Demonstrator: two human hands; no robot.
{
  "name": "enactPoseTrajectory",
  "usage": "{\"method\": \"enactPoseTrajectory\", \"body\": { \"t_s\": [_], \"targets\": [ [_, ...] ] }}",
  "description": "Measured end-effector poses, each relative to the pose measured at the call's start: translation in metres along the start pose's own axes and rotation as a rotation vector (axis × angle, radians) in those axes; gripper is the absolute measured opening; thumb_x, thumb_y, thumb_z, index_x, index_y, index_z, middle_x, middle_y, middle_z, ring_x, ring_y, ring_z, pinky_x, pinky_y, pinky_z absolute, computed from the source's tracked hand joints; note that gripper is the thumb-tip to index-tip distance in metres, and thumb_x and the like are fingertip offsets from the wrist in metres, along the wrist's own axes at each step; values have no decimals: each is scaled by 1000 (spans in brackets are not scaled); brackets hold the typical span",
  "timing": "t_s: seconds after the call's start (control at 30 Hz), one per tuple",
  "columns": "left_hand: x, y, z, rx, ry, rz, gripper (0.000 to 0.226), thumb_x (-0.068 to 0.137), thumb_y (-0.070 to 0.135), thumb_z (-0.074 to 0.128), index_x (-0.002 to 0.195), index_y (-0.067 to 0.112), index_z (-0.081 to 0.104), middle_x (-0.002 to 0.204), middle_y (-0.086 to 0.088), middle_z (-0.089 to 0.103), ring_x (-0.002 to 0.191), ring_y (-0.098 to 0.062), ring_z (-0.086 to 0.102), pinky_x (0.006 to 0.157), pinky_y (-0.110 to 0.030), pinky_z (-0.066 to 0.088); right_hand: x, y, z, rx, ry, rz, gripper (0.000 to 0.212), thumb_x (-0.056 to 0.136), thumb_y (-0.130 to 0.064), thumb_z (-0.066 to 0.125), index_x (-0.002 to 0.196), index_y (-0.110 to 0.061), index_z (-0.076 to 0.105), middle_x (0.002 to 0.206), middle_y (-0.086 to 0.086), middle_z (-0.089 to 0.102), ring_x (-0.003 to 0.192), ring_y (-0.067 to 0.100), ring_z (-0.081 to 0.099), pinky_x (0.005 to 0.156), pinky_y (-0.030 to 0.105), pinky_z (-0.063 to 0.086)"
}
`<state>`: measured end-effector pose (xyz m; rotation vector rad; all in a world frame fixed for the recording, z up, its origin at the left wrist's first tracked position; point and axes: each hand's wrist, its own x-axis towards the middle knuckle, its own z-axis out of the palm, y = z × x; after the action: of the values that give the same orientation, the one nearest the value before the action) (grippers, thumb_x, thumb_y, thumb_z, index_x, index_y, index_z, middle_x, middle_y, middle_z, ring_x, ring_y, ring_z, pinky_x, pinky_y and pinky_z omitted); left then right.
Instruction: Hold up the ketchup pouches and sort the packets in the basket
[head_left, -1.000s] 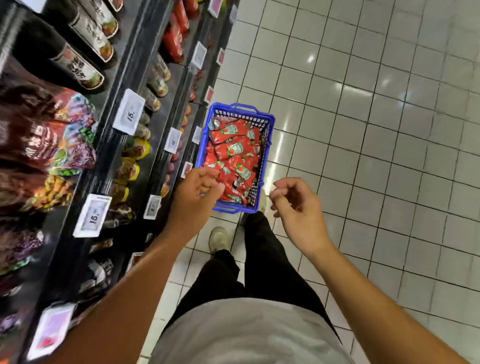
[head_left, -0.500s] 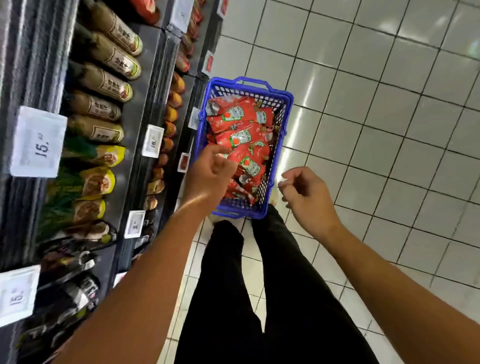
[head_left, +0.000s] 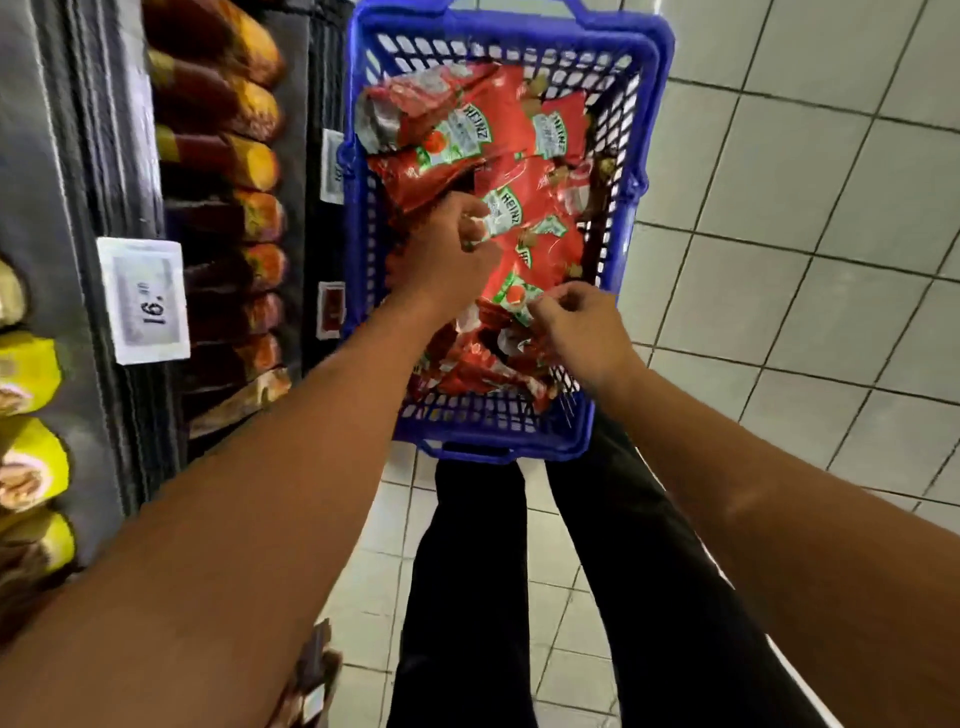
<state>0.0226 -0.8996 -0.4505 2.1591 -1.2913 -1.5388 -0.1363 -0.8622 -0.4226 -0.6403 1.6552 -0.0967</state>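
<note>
My left hand (head_left: 441, 249) pinches one red foil ketchup pouch (head_left: 511, 208), my right hand (head_left: 576, 322) another (head_left: 511, 296), fingers curled on the corners, probably to lift them; both lie in the blue plastic basket (head_left: 631, 208) on the floor.

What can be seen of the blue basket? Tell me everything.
The blue basket is a rectangular plastic crate with lattice walls, a solid rim and a handle cut-out at its near end. It sits on the white tiled floor beside the shelf, by the person's legs. Red Heinz sauce pouches fill it in a loose heap. The left hand and right hand reach inside, each pinching a pouch.
</note>
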Motion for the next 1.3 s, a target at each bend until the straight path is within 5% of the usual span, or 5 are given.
{"method": "enactPoseTrajectory", "body": {
  "t_s": [0.27, 0.47, 0.67, 0.97, 1.3],
  "targets": [
    [59, -32, 27, 661, -51, 39, 67, 93, 34, 62, 150, 18, 30, 150, -9, 33, 136, -32, 37, 113, -51, 30, 70, 6, 45, 724, -270, 689, 39, 100, -52, 46, 108, -20, 66, 78, 7, 48, 66, 16, 44, 95, 27, 46],
    [61, -46, 38, 808, 81, 86, 73, 97, 43, 56, 155, 17, 20, 159, -12, 23, 143, -31, 24, 114, -47, 27, 90, 0, 73, 1206, -9, 790, 48, 101, -48, 49, 85, -4, 59, 69, 19, 70, 51, 28, 65, 38, 32, 53],
    [76, -32, 31, 1018, 76, 85, 55, 90, 44, 65, 133, 13, 51, 140, -11, 48, 131, -30, 39, 105, -44, 31, 91, 18, 74, 1207, 21, 697, 37, 103, -43, 46, 108, -10, 62, 107, 9, 68, 104, 24, 67, 80, 35, 60],
    [55, -23, 10, 509, -196, -3, 61, 80, 37, 81, 128, 13, 53, 130, -8, 61, 117, -29, 58, 98, -41, 48, 45, 41, 55, 1357, -106, 740, 26, 95, -35, 64, 99, -10, 60, 56, 6, 68, 46, 16, 67, 89, 42, 51],
    [-13, -35, -45, -240, -343, -417, 60, 73, 32, 83, 127, 14, 60, 117, -9, 71, 100, -25, 71, 88, -42, 58, -26, 55, 32, 1101, -321, 497, 24, 94, -21, 62, 113, -6, 67, 108, 12, 75, 96, 24, 72, 72, 34, 61]
  ]
}}
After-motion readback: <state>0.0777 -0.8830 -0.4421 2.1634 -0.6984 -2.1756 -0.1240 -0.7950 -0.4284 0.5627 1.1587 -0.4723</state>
